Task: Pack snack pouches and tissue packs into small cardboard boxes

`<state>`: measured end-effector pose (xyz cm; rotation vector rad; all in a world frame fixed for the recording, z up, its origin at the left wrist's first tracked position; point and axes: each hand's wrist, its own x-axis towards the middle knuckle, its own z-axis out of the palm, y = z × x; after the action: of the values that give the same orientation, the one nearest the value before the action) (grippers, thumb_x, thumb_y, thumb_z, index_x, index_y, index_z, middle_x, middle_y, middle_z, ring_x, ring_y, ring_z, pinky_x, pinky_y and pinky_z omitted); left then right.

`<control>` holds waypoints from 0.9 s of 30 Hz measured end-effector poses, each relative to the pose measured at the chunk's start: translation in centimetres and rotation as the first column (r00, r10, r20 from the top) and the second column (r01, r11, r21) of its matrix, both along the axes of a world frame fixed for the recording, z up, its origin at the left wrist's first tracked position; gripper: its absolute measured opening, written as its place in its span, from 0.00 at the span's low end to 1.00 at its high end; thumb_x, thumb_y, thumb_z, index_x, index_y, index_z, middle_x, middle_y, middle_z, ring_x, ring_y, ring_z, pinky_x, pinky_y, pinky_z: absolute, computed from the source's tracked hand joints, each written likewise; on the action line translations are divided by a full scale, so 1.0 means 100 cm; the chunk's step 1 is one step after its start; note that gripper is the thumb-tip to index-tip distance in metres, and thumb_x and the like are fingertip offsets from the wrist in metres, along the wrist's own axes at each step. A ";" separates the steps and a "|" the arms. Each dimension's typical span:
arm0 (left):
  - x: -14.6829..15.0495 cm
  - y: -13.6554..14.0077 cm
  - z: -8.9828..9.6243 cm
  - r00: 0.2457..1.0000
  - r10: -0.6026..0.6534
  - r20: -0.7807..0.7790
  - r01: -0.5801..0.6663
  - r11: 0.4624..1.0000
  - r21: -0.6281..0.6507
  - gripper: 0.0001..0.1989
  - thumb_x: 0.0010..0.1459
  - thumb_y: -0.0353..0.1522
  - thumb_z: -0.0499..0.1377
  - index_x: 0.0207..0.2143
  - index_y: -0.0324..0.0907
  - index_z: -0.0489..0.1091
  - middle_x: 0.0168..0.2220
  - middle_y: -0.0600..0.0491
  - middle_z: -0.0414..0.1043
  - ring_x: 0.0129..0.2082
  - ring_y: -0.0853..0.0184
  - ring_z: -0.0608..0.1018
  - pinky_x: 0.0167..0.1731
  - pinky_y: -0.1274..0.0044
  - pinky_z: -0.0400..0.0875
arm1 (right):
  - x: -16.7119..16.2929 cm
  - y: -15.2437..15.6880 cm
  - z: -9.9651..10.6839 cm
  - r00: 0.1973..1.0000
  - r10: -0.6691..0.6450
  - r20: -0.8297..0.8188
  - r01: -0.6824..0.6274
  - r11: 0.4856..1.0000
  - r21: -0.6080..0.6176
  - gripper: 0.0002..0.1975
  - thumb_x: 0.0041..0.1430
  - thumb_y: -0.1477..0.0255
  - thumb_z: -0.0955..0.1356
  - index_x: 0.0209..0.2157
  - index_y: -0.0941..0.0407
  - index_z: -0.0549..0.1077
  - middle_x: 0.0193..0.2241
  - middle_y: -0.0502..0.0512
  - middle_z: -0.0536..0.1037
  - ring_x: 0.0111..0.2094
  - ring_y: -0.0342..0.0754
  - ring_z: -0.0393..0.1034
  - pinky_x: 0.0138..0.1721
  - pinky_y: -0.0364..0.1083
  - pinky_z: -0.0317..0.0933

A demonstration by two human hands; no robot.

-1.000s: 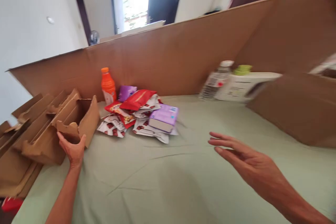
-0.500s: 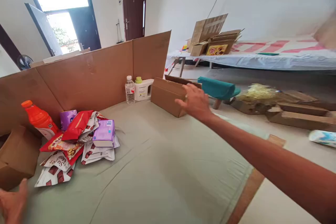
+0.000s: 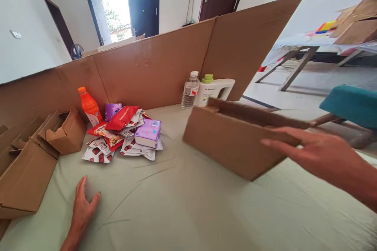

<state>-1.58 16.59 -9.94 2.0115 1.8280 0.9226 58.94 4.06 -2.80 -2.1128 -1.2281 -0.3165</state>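
Observation:
My right hand (image 3: 321, 155) holds the near right end of an open-topped cardboard box (image 3: 226, 145), thumb on the outer side and fingers at the rim. The box sits at an angle on the cloth-covered table (image 3: 176, 204). My left hand (image 3: 82, 206) is open over the table's front left, fingers apart, touching no object. In front of it lies a pile with red snack bags (image 3: 122, 117), white-and-brown pouches (image 3: 98, 153) and a purple tissue pack (image 3: 148, 132). An orange bottle (image 3: 90, 104) leans behind the pile.
Behind the box stand a clear water bottle (image 3: 191, 92) and a white jug with a green cap (image 3: 213, 88). More cardboard boxes (image 3: 29, 172) line the left side. A tall cardboard panel (image 3: 159, 66) borders the back. A teal seat (image 3: 353, 106) is off to the right.
My right hand has taken hold of the box and brought it nearer, away from the panel. My left hand has come further into view. The view has turned left.

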 end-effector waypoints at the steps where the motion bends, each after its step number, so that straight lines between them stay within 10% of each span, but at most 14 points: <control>1: 0.006 -0.008 0.001 0.998 -0.053 0.017 0.053 0.998 -0.015 0.38 0.57 0.48 0.57 0.65 0.38 0.61 0.66 0.37 0.63 0.67 0.48 0.67 0.66 0.54 0.61 | -0.018 -0.020 0.003 0.992 0.084 -0.099 -0.084 0.996 0.007 0.26 0.49 0.40 0.65 0.29 0.47 0.78 0.32 0.57 0.84 0.27 0.56 0.75 0.30 0.53 0.70; 4: 0.024 -0.039 0.009 0.950 -0.294 0.108 0.304 0.949 -0.087 0.42 0.58 0.50 0.61 0.69 0.42 0.56 0.71 0.39 0.55 0.71 0.47 0.61 0.68 0.52 0.57 | -0.078 -0.074 0.025 0.857 0.421 -0.296 -0.440 0.898 0.004 0.20 0.51 0.43 0.70 0.29 0.44 0.81 0.30 0.55 0.83 0.29 0.56 0.78 0.29 0.51 0.72; 10: 0.037 -0.109 0.039 0.640 -0.634 0.433 0.756 0.620 -0.210 0.71 0.39 0.60 0.71 0.75 0.47 0.36 0.75 0.37 0.41 0.74 0.39 0.48 0.69 0.47 0.45 | -0.197 -0.101 0.056 0.425 0.864 -0.272 -0.873 0.470 0.129 0.08 0.66 0.73 0.67 0.39 0.47 0.78 0.31 0.53 0.82 0.32 0.50 0.78 0.34 0.46 0.72; 16: 0.014 -0.144 0.044 0.697 -0.406 0.592 0.641 0.723 -0.258 0.70 0.45 0.61 0.68 0.75 0.48 0.29 0.74 0.39 0.47 0.72 0.39 0.55 0.68 0.47 0.51 | -0.241 -0.078 0.068 0.128 0.892 -0.433 -0.968 0.207 0.140 0.15 0.72 0.60 0.62 0.40 0.51 0.77 0.32 0.54 0.82 0.34 0.49 0.78 0.39 0.50 0.72; 20: 0.007 -0.146 0.033 0.746 -0.364 0.558 0.568 0.786 -0.246 0.66 0.44 0.60 0.68 0.74 0.41 0.41 0.72 0.38 0.52 0.73 0.39 0.52 0.70 0.49 0.51 | -0.242 -0.055 0.096 0.166 0.828 -0.536 -0.974 0.224 0.044 0.21 0.71 0.51 0.60 0.47 0.45 0.80 0.40 0.56 0.84 0.46 0.51 0.79 0.48 0.50 0.72; 27: 0.006 -0.143 0.026 0.723 -0.435 0.536 0.592 0.790 -0.158 0.63 0.46 0.52 0.71 0.75 0.44 0.41 0.74 0.42 0.47 0.73 0.40 0.52 0.70 0.48 0.48 | -0.296 -0.021 0.071 0.189 0.976 -0.105 -0.937 0.148 -0.317 0.12 0.60 0.83 0.64 0.30 0.56 0.77 0.29 0.56 0.81 0.31 0.49 0.76 0.35 0.47 0.71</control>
<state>-0.99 2.28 -7.37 1.7395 0.9770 0.7827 29.30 1.91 4.26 -1.0147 -2.5761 0.4040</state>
